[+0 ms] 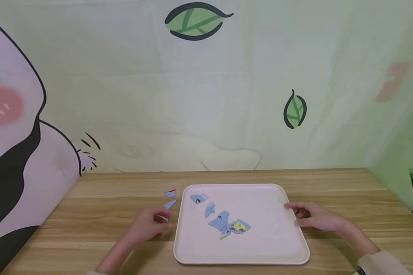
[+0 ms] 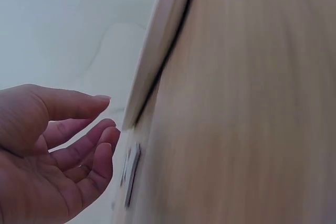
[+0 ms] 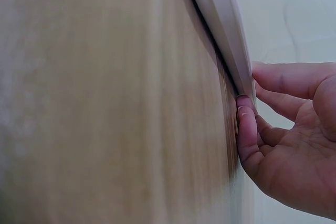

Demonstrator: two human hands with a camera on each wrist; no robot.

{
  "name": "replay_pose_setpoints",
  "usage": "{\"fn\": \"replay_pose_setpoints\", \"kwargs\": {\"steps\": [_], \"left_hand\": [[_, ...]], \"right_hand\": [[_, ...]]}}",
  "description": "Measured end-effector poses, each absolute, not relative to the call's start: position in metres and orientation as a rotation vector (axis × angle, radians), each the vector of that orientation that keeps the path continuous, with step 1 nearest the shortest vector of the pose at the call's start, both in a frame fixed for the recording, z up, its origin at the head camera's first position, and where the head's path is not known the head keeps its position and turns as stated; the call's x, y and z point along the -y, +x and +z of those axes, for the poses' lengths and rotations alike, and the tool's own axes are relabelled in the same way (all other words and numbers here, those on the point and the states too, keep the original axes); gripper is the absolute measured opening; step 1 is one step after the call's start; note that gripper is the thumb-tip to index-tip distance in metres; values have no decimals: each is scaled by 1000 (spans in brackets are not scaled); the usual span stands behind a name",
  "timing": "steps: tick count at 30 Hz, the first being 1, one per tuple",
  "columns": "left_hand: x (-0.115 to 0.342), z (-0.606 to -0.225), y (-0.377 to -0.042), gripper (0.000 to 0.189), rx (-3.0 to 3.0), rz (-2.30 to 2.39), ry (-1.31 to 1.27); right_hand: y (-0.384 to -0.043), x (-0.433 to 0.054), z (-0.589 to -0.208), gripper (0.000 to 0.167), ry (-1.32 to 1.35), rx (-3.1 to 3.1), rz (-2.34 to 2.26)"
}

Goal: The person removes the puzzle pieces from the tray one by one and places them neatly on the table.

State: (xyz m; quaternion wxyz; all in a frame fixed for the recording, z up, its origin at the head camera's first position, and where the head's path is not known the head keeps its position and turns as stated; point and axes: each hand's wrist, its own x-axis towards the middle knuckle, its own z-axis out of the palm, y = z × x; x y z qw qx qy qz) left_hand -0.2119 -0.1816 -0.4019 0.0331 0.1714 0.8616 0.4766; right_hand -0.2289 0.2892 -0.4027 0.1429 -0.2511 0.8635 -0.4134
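Observation:
A white tray (image 1: pixel 272 240) lies on the table, bearing several irregular blue picture pieces. A piece with yellow (image 1: pixel 240 226) touches other blue pieces near the tray's middle. My right hand (image 1: pixel 318 217) is at the tray's right rim; in the right wrist view its curled fingers (image 3: pixel 248 135) hold the edge. Left of the tray, my left hand (image 1: pixel 148 226) hovers with loosely bent fingers and nothing visible between them. Beyond it lie a red-edged blue piece (image 1: pixel 170 193) and a narrow blue piece (image 1: pixel 169 204). Another piece is mostly hidden by the left fingers.
The wooden table (image 1: pixel 99 194) extends to both sides of the tray. A pale green backdrop (image 1: pixel 227 95) with painted leaves and a large painted panda (image 1: pixel 58 152) stands behind its back edge.

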Motion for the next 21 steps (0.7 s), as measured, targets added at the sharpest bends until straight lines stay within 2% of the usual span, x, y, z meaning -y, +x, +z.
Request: {"fn": "replay_pose_setpoints", "kwargs": {"steps": [21], "left_hand": [[87, -398, -209, 29, -2532, 1449, 645]], "right_hand": [[-230, -288, -403, 53, -746, -2494, -1181]]}}
